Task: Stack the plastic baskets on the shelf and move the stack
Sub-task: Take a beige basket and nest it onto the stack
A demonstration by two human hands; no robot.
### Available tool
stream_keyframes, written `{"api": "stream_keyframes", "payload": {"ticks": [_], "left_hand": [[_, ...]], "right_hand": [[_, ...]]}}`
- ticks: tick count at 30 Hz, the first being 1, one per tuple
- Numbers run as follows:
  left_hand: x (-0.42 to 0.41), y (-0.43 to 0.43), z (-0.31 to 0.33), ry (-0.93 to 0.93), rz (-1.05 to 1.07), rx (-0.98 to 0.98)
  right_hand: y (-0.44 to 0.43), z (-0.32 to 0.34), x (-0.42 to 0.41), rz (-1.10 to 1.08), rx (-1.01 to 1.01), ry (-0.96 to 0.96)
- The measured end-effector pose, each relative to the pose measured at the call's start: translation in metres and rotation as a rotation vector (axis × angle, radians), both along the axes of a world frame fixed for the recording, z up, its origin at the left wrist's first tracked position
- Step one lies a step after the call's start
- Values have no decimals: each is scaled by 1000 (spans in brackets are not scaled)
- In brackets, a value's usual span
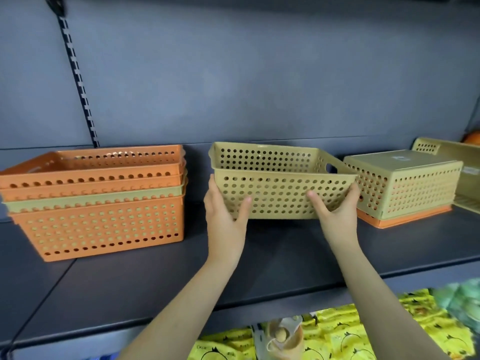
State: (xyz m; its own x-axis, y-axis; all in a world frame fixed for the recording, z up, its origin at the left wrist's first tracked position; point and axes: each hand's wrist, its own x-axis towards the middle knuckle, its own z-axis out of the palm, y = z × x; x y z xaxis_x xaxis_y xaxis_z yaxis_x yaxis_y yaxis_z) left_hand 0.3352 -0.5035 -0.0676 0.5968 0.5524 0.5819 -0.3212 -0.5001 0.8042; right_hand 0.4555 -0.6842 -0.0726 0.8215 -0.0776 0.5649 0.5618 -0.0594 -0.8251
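A tan perforated plastic basket [280, 188] is held upright just above the dark shelf [155, 276], in the middle of the view. My left hand [224, 211] grips its lower left corner, thumb on the front wall. My right hand [335, 211] grips its lower right corner the same way. To the left stands a stack of nested baskets [98, 201], orange with one tan among them. To the right two baskets lie upside down, a tan one [413, 185] over an orange one [405, 219].
Another tan basket [452, 157] leans at the far right against the grey back panel. A slotted upright [75, 74] runs up the back wall at left. Below the shelf's front edge lie yellow snack packets [363, 333].
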Motion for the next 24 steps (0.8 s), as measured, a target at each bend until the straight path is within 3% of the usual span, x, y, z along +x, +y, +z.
{"api": "stream_keyframes", "payload": {"ticks": [5, 14, 24], "left_hand": [[-12, -1, 39, -95, 104, 132], [-72, 66, 130, -296, 143, 103], [-146, 181, 167, -266, 256, 55]], "right_hand": [[-6, 39, -26, -81, 80, -121], [56, 140, -79, -26, 159, -275], [167, 175, -134, 112, 83, -316]]}}
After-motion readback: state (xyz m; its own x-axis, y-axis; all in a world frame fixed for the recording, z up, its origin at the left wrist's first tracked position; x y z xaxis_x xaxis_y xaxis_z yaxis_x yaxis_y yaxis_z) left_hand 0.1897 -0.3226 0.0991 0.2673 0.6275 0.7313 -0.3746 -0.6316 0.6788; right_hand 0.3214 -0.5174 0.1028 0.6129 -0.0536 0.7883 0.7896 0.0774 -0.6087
